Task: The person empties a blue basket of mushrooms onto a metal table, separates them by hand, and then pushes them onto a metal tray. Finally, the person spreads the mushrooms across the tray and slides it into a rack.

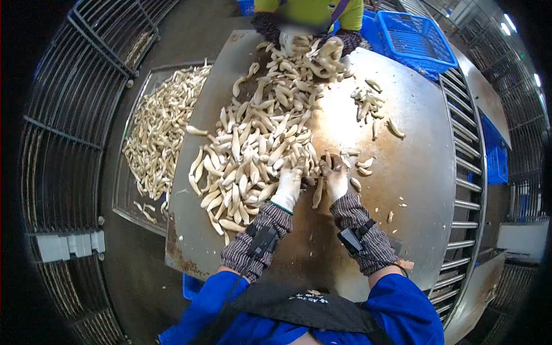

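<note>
A big heap of pale mushrooms [261, 138] lies across a worn metal table [414, 149]. My left hand [289, 184], in a white glove, rests at the heap's near edge with its fingers among the mushrooms. My right hand [335, 178], also gloved, is close beside it and touches a few mushrooms at the pile's right side; what its fingers grip is too small to tell. Both forearms wear striped sleeve covers with small black devices strapped on.
A flat tray [129, 172] left of the table holds more mushrooms. Across the table another person's gloved hands [310, 46] work the far end of the heap. Blue crates [414, 34] stand at the back right. Roller rails [467, 190] run along the right edge.
</note>
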